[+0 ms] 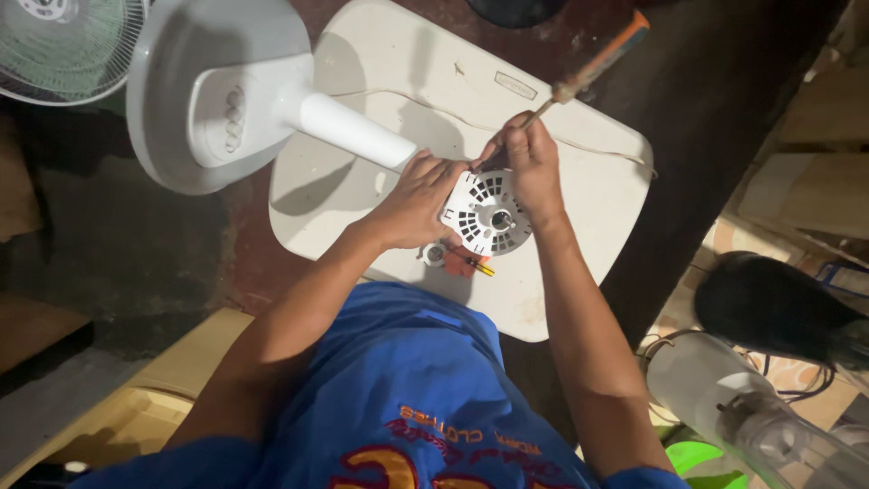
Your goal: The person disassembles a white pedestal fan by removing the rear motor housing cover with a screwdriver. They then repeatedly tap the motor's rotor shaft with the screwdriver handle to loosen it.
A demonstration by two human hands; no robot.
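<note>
**Head view: hands on a fan motor housing over a white board**

The head camera looks down at a white board point(579, 208) with rounded corners, lying over a dark reddish floor point(244, 263) in a dim, cluttered room. A white fan stand point(226, 95) lies tipped on its side across the board's left end, its round base hanging off the edge. Another fan's grille point(63, 41) shows at the top left.

The motor housing point(489, 215) is a round white plastic piece with slotted vents and a metal shaft hole in the middle. It sits near the middle of the board, just in front of the person's blue shirt.

The left hand point(418, 204) is clamped on the housing's left edge. The right hand point(534, 163) is closed around a screwdriver point(588, 72) with an orange handle, fingers touching the housing's upper rim.
</note>
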